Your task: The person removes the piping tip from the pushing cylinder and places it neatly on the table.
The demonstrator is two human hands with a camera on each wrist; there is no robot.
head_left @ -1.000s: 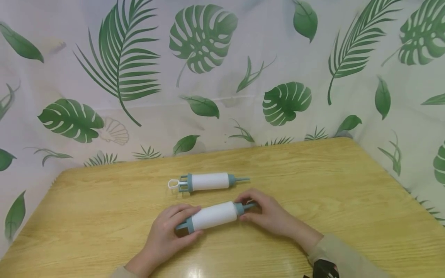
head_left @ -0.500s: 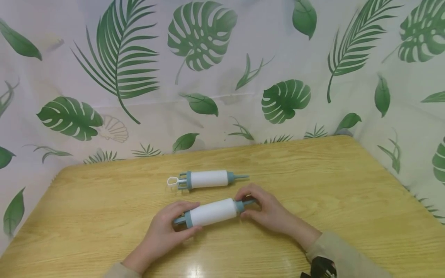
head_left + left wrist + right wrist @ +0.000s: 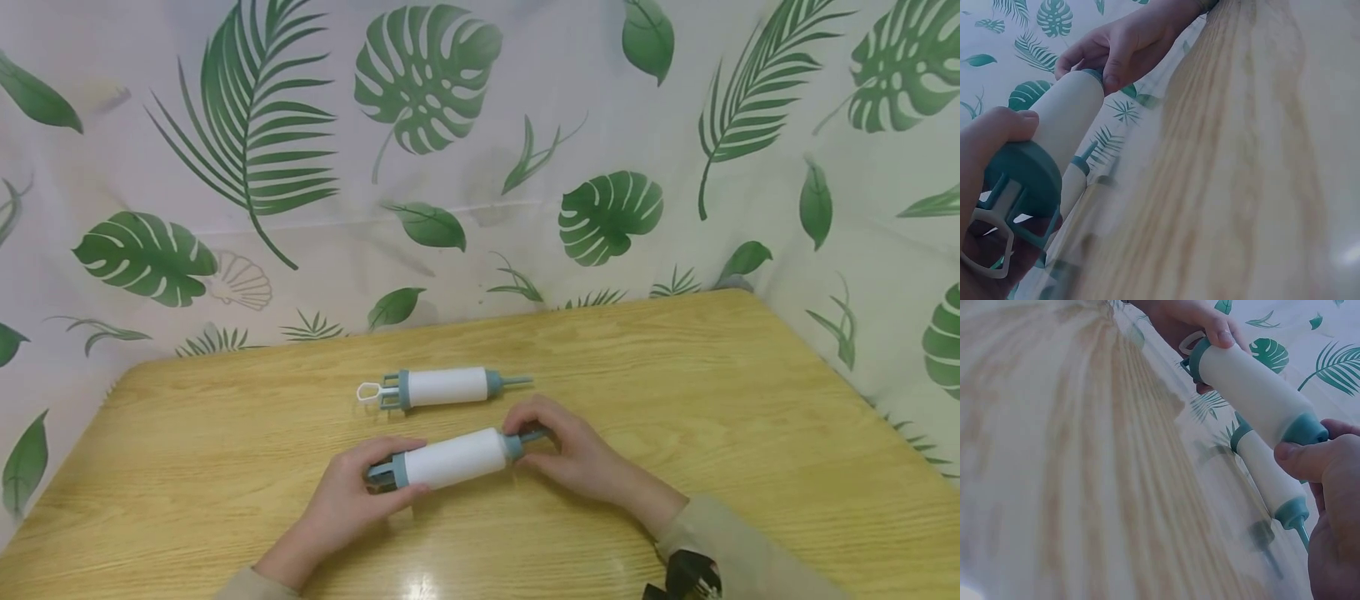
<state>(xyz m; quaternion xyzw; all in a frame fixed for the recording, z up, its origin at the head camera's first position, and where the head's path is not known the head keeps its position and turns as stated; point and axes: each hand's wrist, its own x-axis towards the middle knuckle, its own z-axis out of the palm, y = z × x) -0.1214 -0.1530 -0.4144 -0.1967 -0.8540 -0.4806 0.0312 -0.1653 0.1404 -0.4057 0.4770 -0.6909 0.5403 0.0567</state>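
Observation:
Both hands hold a large white syringe-like tube (image 3: 453,458) with teal end caps, its nozzle end to the right. My left hand (image 3: 345,492) grips the handle end, thumb and fingers on opposite sides. In the left wrist view a white pull ring (image 3: 991,244) shows inside a teal frame (image 3: 1034,215) behind the cap. My right hand (image 3: 573,454) pinches the teal nozzle cap (image 3: 1305,429) between thumb and fingers; the thin nozzle (image 3: 534,435) is partly hidden there. The tube looks slightly raised off the table in the wrist views.
A second, similar syringe-like tube (image 3: 447,387) lies on the wooden table (image 3: 225,433) just behind the held one, its nozzle to the right and its white ring to the left. A leaf-printed cloth (image 3: 465,175) hangs behind the table.
The held tube has turned a little about its length, so its handle frame shows more clearly at the left hand. Both hands keep their hold. The second tube stays in place.

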